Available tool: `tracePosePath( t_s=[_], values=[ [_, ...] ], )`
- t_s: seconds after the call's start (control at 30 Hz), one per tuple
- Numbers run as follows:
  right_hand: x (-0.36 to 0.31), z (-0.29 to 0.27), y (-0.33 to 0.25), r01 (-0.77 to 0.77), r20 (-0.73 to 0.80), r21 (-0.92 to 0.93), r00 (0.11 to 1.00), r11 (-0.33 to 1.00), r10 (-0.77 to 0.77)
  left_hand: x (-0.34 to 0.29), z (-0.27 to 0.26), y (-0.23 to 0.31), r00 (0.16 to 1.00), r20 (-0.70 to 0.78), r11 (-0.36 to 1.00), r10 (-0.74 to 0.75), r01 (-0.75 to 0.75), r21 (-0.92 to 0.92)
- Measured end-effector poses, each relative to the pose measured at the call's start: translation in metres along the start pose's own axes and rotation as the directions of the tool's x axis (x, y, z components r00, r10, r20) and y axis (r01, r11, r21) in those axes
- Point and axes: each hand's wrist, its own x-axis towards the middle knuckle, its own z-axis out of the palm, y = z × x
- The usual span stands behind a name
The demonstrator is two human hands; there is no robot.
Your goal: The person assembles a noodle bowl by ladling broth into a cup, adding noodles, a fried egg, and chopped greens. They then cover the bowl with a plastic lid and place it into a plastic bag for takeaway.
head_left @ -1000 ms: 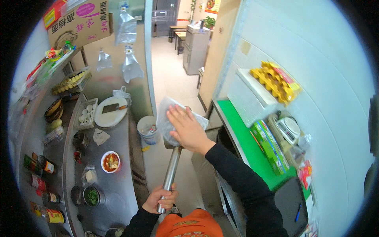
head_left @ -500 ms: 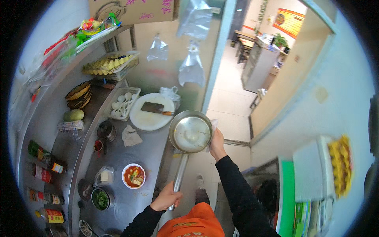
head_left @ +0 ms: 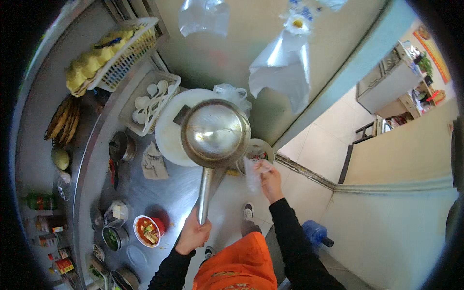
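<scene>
My left hand (head_left: 194, 234) is closed around the long handle of a metal saucepan (head_left: 215, 134), lifted over the edge of the counter. Its bowl covers much of a round white cutting board (head_left: 169, 123) and most of the cleaver (head_left: 181, 115) lying there. To the right of the pan, my right hand (head_left: 268, 180) pinches a thin, whitish, see-through sheet (head_left: 252, 175), perhaps plastic. Just beyond this hand stands a round bin (head_left: 267, 146) with some waste inside, partly hidden by the pan. A bowl of red soup (head_left: 148, 231) rests on the counter left of my left hand.
White spoons fill a basket (head_left: 153, 103) at the back of the counter. A folded cloth (head_left: 153, 162), a lidded pot (head_left: 123, 146) and a pot of greens (head_left: 115, 238) stand nearer. Bottles line the left shelf. Plastic bags (head_left: 285, 67) hang on the wall; a blue water jug (head_left: 315, 234) sits on the floor.
The right hand has come away from the pan's rim and moved lower, beside the bin, holding the sheet. The pan has risen and shifted left. The view has turned and come closer.
</scene>
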Motion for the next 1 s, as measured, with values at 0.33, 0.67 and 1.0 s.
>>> tracePosePath(
  t_s=[0.33,0.67,1.0],
  values=[
    [0.166,-0.187,0.142,-0.27,-0.448,-0.061,0.868,0.961,0.216,0.008,-0.011,-0.001,0.985,-0.128,0.959,-0.114,0.075,-0.272],
    [0.159,-0.249,0.136,-0.584,-0.408,-0.381,0.802,0.717,0.436,-0.046,-0.032,-0.041,0.98,-0.125,0.957,-0.153,0.116,-0.267],
    [-0.1,-0.154,0.032,-0.566,-0.386,-0.673,0.818,0.477,0.426,-0.229,-0.081,-0.144,0.995,0.034,0.852,0.089,-0.058,-0.521]
  ],
)
